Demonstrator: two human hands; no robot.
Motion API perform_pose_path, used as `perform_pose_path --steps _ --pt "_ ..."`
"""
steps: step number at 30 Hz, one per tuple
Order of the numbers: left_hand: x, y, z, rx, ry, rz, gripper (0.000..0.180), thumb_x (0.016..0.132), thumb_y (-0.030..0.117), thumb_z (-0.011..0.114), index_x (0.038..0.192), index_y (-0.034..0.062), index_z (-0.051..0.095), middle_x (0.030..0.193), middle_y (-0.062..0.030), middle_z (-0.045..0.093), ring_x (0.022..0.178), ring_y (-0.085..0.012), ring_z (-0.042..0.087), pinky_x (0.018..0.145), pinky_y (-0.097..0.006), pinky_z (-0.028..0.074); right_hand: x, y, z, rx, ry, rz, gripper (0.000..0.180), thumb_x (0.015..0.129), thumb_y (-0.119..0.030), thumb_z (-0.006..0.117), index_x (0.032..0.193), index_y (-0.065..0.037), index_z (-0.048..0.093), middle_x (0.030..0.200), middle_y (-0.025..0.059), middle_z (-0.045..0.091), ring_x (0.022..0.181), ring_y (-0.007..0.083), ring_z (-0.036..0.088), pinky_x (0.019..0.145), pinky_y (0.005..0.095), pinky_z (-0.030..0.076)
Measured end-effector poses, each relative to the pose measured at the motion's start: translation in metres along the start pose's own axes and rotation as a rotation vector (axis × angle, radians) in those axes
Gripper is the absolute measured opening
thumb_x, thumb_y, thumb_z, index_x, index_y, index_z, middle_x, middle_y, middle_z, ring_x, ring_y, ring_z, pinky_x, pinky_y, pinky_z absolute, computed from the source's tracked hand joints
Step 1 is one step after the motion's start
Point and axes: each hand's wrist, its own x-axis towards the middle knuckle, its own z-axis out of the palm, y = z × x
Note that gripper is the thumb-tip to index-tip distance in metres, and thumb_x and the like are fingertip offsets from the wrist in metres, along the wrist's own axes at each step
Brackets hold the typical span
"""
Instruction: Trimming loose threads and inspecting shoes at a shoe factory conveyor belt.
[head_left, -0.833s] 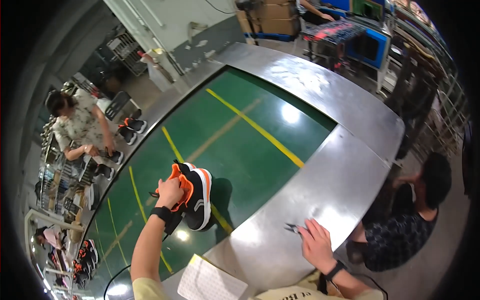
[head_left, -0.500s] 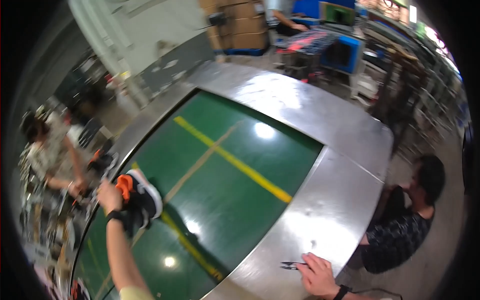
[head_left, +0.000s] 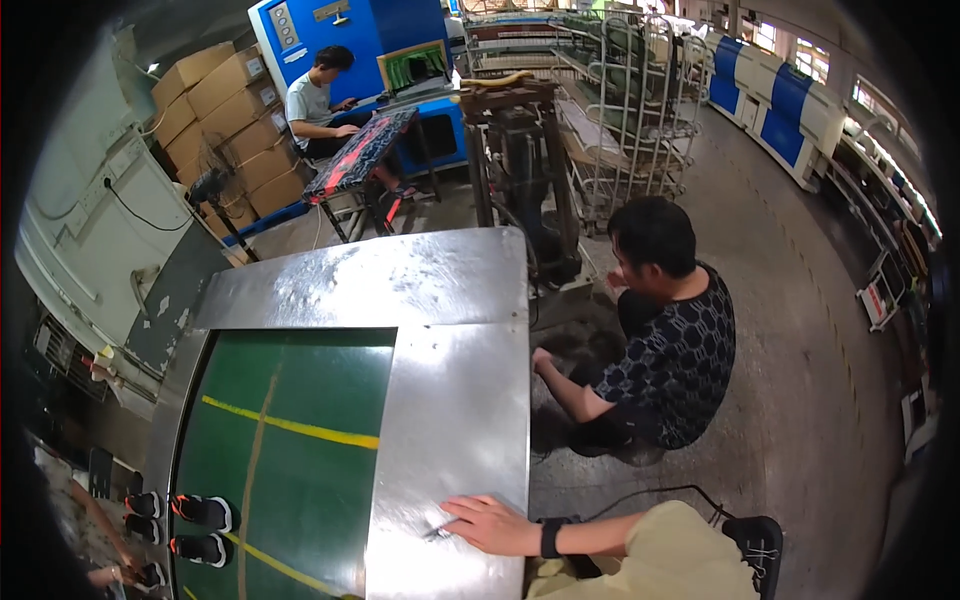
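Note:
My right hand (head_left: 490, 524) rests low over the bare metal edge of the conveyor table, palm down. Its fingers and thumb close loosely on small thread snips (head_left: 437, 533), whose tip pokes out past them; the rest is covered. My left hand is out of view. On the green conveyor belt (head_left: 310, 385), toward the left, sit two black sneakers with white soles and orange linings, one sneaker (head_left: 200, 512) farther away and one sneaker (head_left: 198, 549) nearer. Another dark pair of sneakers (head_left: 142, 515) stands beyond them at the left rim.
A person (head_left: 670, 340) in a dark patterned shirt crouches right of the table. At the far left, a co-worker's arm (head_left: 100, 525) shows. Another person (head_left: 318, 105) sits behind, by a blue machine. Stacked cartons (head_left: 235, 100) and wire racks (head_left: 640, 110) stand at the back.
My view has swung to the right. My left hand, which was at a sneaker on the belt, has left the picture. My right hand stays on the metal edge with the snips.

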Motion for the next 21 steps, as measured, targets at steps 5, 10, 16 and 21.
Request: perform_pose_path --steps 5,10,16,21 --pt "-0.090 0.004 -0.011 -0.054 0.018 -0.174 0.043 0.082 0.030 0.063 0.107 -0.0041 0.055 0.105 -0.0244 0.056 0.096 -0.0391 0.053 0.083 -0.044 0.044 0.000 0.003 0.011 -0.015 0.059 -0.025 0.024 0.079 -0.009 0.052 0.102 -0.008 0.060 0.121 0.0113 0.051 0.119 0.0247 0.041 0.096 0.0369 0.032" --pt "-0.158 0.014 0.023 -0.153 0.024 -0.175 0.044 0.084 0.031 0.062 0.108 -0.0054 0.053 0.103 -0.0265 0.055 0.098 -0.0393 0.052 0.083 -0.044 0.044 -0.007 0.005 0.018 -0.066 0.096 -0.052 0.022 0.077 -0.011 0.054 0.099 -0.008 0.060 0.119 0.0110 0.052 0.117 0.0248 0.043 0.095 0.0366 0.033" --pt "-0.196 0.048 0.077 0.113 0.068 -0.082 0.036 0.085 0.016 0.060 0.109 -0.0087 0.052 0.101 -0.0217 0.058 0.092 -0.0306 0.056 0.084 -0.035 0.045 -0.009 0.013 0.023 -0.031 0.153 -0.073 0.015 0.076 -0.013 0.057 0.090 -0.008 0.059 0.112 0.0109 0.054 0.106 0.0259 0.050 0.088 0.0364 0.038" --pt "-0.200 0.060 0.086 -0.152 0.042 -0.345 0.046 0.093 0.026 0.045 0.126 -0.0046 0.039 0.134 -0.0280 0.033 0.123 -0.0419 0.032 0.103 -0.045 0.026 -0.010 0.015 0.025 -0.020 0.135 -0.063 0.013 0.078 -0.015 0.060 0.090 -0.011 0.063 0.109 0.0072 0.057 0.105 0.0237 0.051 0.089 0.0356 0.038"
